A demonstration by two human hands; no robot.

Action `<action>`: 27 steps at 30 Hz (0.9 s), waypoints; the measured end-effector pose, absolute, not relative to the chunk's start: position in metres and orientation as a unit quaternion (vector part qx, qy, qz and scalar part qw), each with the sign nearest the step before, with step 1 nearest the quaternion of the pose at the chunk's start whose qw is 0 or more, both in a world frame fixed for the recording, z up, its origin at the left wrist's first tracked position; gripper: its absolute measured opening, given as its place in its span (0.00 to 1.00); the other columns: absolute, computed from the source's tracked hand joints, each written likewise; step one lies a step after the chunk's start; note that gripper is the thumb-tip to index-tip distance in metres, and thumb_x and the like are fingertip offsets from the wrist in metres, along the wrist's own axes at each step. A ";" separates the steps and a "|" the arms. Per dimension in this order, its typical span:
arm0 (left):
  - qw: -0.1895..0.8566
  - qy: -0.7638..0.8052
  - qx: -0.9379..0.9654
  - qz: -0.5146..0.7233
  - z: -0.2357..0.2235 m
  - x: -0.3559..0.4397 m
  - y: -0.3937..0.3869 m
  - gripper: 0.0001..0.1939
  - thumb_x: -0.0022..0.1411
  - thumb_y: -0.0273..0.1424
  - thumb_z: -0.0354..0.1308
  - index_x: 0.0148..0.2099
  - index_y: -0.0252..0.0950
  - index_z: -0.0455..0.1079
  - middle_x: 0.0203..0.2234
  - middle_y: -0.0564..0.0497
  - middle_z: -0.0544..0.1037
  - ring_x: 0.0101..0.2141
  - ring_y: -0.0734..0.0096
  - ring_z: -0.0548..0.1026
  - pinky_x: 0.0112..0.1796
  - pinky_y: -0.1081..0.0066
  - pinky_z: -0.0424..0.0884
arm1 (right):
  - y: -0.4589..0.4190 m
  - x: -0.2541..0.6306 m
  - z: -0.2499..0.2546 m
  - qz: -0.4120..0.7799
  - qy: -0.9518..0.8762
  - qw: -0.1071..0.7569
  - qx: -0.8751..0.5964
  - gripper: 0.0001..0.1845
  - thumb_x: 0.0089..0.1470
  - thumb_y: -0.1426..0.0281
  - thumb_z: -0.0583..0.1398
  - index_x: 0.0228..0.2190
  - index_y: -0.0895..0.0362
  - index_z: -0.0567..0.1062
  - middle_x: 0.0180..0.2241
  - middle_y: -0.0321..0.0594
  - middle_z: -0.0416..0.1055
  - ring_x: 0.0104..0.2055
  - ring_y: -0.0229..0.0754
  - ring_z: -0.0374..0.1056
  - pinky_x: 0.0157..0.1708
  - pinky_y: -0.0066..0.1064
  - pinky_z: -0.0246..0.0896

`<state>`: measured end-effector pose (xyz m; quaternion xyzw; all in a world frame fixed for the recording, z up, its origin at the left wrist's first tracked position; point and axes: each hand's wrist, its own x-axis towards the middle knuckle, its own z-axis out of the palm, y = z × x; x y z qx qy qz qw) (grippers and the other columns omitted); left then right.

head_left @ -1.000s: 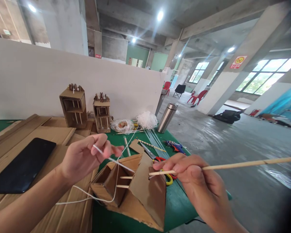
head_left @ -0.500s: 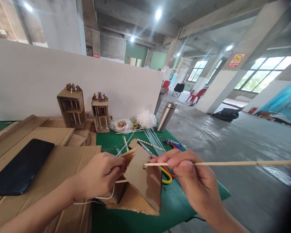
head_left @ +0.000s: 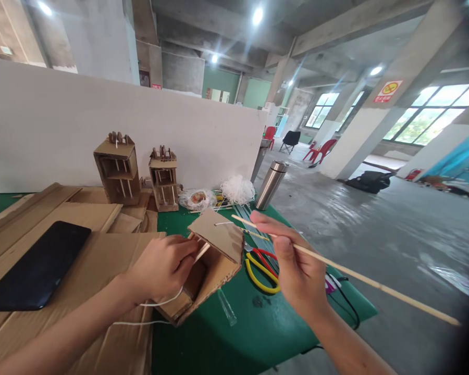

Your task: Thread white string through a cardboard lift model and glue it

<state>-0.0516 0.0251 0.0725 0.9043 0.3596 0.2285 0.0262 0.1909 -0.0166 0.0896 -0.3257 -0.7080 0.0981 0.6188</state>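
Wooden stick had left cardboard box; string now poked from panel, seemingly threaded through. Left hand gripped tilted box, left of scissors; right hand, right of scissors, pinched stick.

Cardboard box, one: brown, corrugated, open-sided, with a peaked end panel; held tilted above the green table. Short pale rods show inside the opening.
String, white, thin: a short length emerges through a hole in the peaked panel; further loose strands appear at the box's left, connection hidden.
Stick, pale wood, slender, straight: held in air, slanting down rightward, near tip just beside the panel.
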 end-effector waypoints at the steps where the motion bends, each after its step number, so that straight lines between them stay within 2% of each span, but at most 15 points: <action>1: 0.028 0.363 0.903 0.227 0.073 -0.053 0.027 0.13 0.62 0.27 0.41 0.26 0.39 0.59 0.22 0.50 0.71 0.24 0.66 0.68 0.26 0.67 0.55 | -0.014 0.194 0.086 0.076 -0.691 0.633 -0.341 0.14 0.69 0.66 0.51 0.41 0.51 0.76 0.48 0.40 0.76 0.57 0.43 0.68 0.59 0.38 0.60; 3: 0.033 0.374 0.899 0.226 0.075 -0.055 0.029 0.13 0.61 0.27 0.41 0.25 0.39 0.58 0.20 0.51 0.69 0.22 0.67 0.66 0.26 0.67 0.55 | -0.008 0.202 0.077 0.060 -0.662 0.622 -0.415 0.18 0.70 0.61 0.47 0.37 0.53 0.72 0.40 0.42 0.78 0.52 0.45 0.71 0.56 0.41 0.62; 5: 0.040 0.387 0.892 0.229 0.077 -0.057 0.031 0.13 0.61 0.27 0.41 0.25 0.39 0.58 0.20 0.52 0.68 0.21 0.69 0.65 0.25 0.68 0.56 | -0.002 0.209 0.066 0.094 -0.654 0.553 -0.508 0.22 0.70 0.56 0.42 0.36 0.53 0.68 0.26 0.38 0.74 0.37 0.45 0.75 0.45 0.39 0.68; 7: 0.046 0.399 0.886 0.233 0.079 -0.058 0.034 0.12 0.61 0.27 0.41 0.25 0.39 0.58 0.19 0.53 0.68 0.21 0.69 0.65 0.24 0.69 0.56 | 0.006 0.213 0.053 0.142 -0.666 0.454 -0.575 0.21 0.69 0.55 0.43 0.35 0.53 0.67 0.17 0.31 0.65 0.24 0.43 0.69 0.32 0.35 0.66; 8: 0.050 0.403 0.883 0.235 0.079 -0.059 0.035 0.12 0.61 0.27 0.41 0.25 0.39 0.57 0.19 0.53 0.67 0.21 0.69 0.65 0.24 0.69 0.56 | 0.009 0.213 0.046 0.160 -0.674 0.410 -0.593 0.19 0.68 0.56 0.46 0.33 0.53 0.68 0.16 0.30 0.63 0.21 0.43 0.67 0.28 0.33 0.62; 11: 0.060 0.410 0.878 0.240 0.079 -0.060 0.039 0.12 0.59 0.26 0.42 0.23 0.40 0.54 0.18 0.53 0.66 0.20 0.70 0.64 0.24 0.69 0.56 | 0.020 0.210 0.025 0.184 -0.687 0.314 -0.629 0.11 0.62 0.65 0.55 0.27 0.54 0.69 0.18 0.33 0.65 0.21 0.42 0.65 0.24 0.31 0.53; 14: 0.070 0.415 0.873 0.245 0.078 -0.060 0.041 0.11 0.57 0.26 0.42 0.23 0.40 0.51 0.17 0.54 0.64 0.20 0.71 0.63 0.24 0.70 0.56 | 0.024 0.202 0.010 0.193 -0.679 0.259 -0.659 0.05 0.58 0.72 0.57 0.30 0.55 0.71 0.19 0.36 0.66 0.23 0.45 0.67 0.27 0.32 0.51; 17: 0.079 0.417 0.871 0.248 0.078 -0.061 0.041 0.10 0.57 0.26 0.41 0.24 0.40 0.49 0.17 0.55 0.63 0.20 0.71 0.62 0.24 0.70 0.55 | 0.021 0.192 0.007 0.196 -0.673 0.260 -0.664 0.04 0.57 0.74 0.57 0.35 0.57 0.72 0.29 0.46 0.72 0.36 0.53 0.70 0.34 0.38 0.56; 19: 0.084 0.418 0.870 0.248 0.077 -0.061 0.042 0.11 0.58 0.26 0.41 0.24 0.40 0.49 0.17 0.55 0.63 0.20 0.71 0.62 0.24 0.70 0.55 | 0.014 0.183 0.012 0.211 -0.679 0.283 -0.644 0.06 0.57 0.74 0.56 0.37 0.58 0.71 0.41 0.52 0.71 0.47 0.55 0.66 0.42 0.41 0.57; 20: 0.085 0.418 0.870 0.248 0.076 -0.060 0.042 0.11 0.58 0.26 0.41 0.24 0.40 0.49 0.17 0.55 0.63 0.20 0.71 0.61 0.24 0.70 0.55 | 0.009 0.179 0.015 0.230 -0.683 0.295 -0.627 0.05 0.59 0.72 0.56 0.37 0.58 0.71 0.43 0.52 0.70 0.48 0.54 0.65 0.43 0.40 0.57; 21: 0.087 0.419 0.869 0.248 0.075 -0.060 0.042 0.11 0.58 0.26 0.41 0.24 0.40 0.50 0.17 0.55 0.63 0.20 0.71 0.61 0.24 0.70 0.56 | 0.004 0.173 0.018 0.259 -0.687 0.304 -0.607 0.06 0.60 0.70 0.56 0.36 0.57 0.72 0.41 0.50 0.71 0.46 0.51 0.65 0.42 0.38 0.58; 24: 0.089 0.419 0.869 0.247 0.072 -0.059 0.042 0.11 0.57 0.26 0.41 0.23 0.40 0.50 0.17 0.54 0.64 0.20 0.71 0.61 0.24 0.70 0.56 | -0.011 0.157 0.025 0.387 -0.681 0.313 -0.536 0.11 0.61 0.63 0.56 0.31 0.57 0.72 0.27 0.38 0.67 0.31 0.41 0.64 0.29 0.30 0.58; 27: 0.084 0.422 0.868 0.246 0.070 -0.057 0.041 0.10 0.56 0.26 0.41 0.23 0.40 0.50 0.17 0.54 0.64 0.20 0.70 0.61 0.24 0.69 0.55 | -0.020 0.141 0.026 0.479 -0.641 0.345 -0.490 0.11 0.58 0.63 0.58 0.28 0.57 0.69 0.25 0.33 0.64 0.27 0.36 0.60 0.27 0.27 0.56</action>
